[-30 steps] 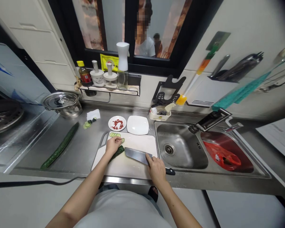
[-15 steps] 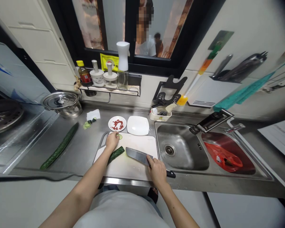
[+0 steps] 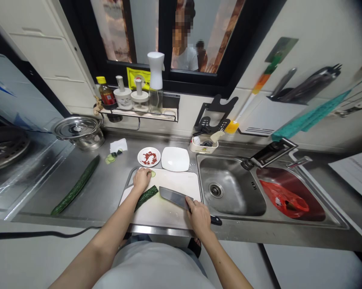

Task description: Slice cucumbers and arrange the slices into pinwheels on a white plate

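My right hand (image 3: pixel 199 215) is wrapped round the kitchen knife (image 3: pixel 173 197). Its broad blade lies low over the white cutting board (image 3: pixel 171 216) and points left, while the dark end of the handle shows past my palm. At the board's upper left corner, my left hand (image 3: pixel 142 179) has its fingers drawn together at a thin cucumber slice (image 3: pixel 152 174), which peeks out beside the fingertips. A cut length of cucumber (image 3: pixel 146 196) lies on the board between the left forearm and the blade tip, partly hidden by that forearm.
Behind the board stand a small plate (image 3: pixel 143 161) with red chopped bits and a white square plate (image 3: pixel 175 159). A whole cucumber (image 3: pixel 76 185), cucumber pieces (image 3: pixel 111 159) and a lidded pot (image 3: pixel 87 138) are left. The sink (image 3: pixel 229 200) borders the right; a red bag (image 3: pixel 285 200) lies beyond.
My left hand has shifted very slightly to the left at the slice. The knife and my right hand are almost where they were.
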Action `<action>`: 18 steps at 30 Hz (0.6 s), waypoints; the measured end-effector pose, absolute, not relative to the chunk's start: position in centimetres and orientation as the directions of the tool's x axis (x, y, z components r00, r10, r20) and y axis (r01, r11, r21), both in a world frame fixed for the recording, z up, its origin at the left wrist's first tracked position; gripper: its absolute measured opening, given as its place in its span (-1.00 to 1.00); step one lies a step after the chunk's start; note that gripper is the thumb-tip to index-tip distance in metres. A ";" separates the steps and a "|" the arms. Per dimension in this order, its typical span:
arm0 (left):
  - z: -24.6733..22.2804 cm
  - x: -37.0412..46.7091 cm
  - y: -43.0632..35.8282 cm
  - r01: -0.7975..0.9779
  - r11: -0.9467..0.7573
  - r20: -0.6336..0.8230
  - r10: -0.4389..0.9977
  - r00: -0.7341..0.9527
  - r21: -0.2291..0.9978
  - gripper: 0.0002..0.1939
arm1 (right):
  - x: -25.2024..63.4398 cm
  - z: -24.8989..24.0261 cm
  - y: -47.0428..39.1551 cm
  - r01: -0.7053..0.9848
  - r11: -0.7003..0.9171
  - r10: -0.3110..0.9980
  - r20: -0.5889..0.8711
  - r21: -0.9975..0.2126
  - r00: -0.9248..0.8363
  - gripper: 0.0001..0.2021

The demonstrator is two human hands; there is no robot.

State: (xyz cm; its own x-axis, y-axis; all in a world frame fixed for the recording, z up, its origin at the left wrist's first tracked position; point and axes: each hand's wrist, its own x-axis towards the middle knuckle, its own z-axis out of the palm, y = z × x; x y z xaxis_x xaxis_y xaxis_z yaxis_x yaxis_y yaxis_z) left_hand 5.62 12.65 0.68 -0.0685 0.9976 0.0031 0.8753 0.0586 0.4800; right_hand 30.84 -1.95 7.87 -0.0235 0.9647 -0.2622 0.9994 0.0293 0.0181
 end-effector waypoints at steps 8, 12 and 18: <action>-0.2 4.1 12.4 0.578 0.195 0.025 0.936 -0.350 0.792 -0.71 | 31.1 7.8 -2.1 1.000 -0.002 0.958 -0.287 -0.001 0.002 -0.51; 0.1 3.2 10.9 0.414 0.152 0.040 0.907 -0.419 0.897 -0.66 | 31.1 7.7 -1.9 1.000 0.009 0.958 -0.286 0.002 -0.008 -0.51; 0.6 2.0 8.2 0.367 0.157 0.020 0.900 -0.436 0.917 -0.62 | 30.8 7.3 -1.7 0.999 0.035 0.963 -0.265 -0.024 -0.040 -0.49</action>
